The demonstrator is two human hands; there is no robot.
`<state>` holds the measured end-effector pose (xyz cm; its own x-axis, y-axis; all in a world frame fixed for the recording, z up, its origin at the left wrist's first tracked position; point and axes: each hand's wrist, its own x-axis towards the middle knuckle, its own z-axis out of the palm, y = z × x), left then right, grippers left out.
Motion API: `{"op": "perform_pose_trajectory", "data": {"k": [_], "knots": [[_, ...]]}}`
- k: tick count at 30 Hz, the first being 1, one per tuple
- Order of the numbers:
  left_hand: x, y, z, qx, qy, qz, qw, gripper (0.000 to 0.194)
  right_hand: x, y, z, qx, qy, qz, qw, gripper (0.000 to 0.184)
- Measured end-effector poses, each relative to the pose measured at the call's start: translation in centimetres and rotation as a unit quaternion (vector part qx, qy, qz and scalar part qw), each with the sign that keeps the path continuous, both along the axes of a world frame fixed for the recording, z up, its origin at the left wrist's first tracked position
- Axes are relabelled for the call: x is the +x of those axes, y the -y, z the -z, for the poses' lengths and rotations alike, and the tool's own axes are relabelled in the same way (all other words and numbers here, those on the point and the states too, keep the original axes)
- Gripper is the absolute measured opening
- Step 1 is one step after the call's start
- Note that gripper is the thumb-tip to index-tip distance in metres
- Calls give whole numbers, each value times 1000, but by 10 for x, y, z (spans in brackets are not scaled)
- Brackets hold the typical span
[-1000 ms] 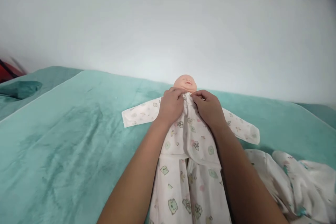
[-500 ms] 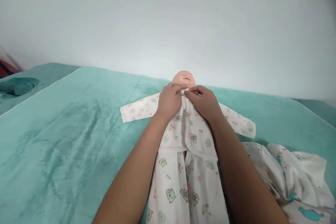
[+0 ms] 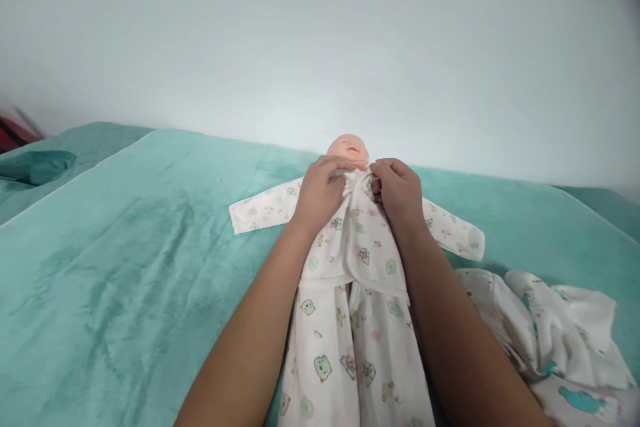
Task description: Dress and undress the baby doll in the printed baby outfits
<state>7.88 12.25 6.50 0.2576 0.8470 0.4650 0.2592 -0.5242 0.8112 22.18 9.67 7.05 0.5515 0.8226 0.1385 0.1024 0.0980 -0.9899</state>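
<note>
A baby doll (image 3: 347, 145) lies on its back, wearing a white long-sleeved baby shirt (image 3: 373, 240) printed with little animals. White trousers (image 3: 320, 347) in the same print cover its legs. At the collar, my right hand (image 3: 400, 193) pinches the front edge of the shirt and lifts it slightly off the chest. My left hand (image 3: 323, 190) rests at the other side of the neckline, its fingers bent toward the collar; whether cloth is between its fingertips is hard to make out. Both sleeves stretch out sideways. The fastening under the fingers is hidden.
A teal plush cover (image 3: 125, 267) spreads under the doll, up to a white wall (image 3: 320, 53). Crumpled white printed cloth (image 3: 565, 340) lies at the right, beside my right forearm. Something red (image 3: 15, 135) shows at the far left edge.
My right hand has moved up and to the right, pulling the shirt's collar edge away from the neckline. My left hand stays at the collar. The view has tilted slightly.
</note>
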Motion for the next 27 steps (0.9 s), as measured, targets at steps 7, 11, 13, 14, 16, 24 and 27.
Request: {"op": "perform_pose_trajectory", "data": {"k": [7,11,13,14,16,24,27], "knots": [[-15,28,5,10,-57,30,998,25,-11,9,-7,47,42,-54,997,11],[-14,27,3,6,-74,28,997,22,-10,9,-6,21,65,-45,997,14],[-12,25,1,6,-78,20,997,20,-8,8,-4,8,92,-50,994,15],[-11,25,1,7,-80,16,997,19,-7,7,-3,4,106,-58,993,15],[-10,24,0,12,-82,10,997,17,-5,7,-2,6,124,-77,989,15],[-9,25,3,28,-66,11,997,20,-3,11,-3,57,72,-124,988,15],[-11,26,4,17,-37,26,999,25,-5,12,-3,67,62,-115,989,13]]}}
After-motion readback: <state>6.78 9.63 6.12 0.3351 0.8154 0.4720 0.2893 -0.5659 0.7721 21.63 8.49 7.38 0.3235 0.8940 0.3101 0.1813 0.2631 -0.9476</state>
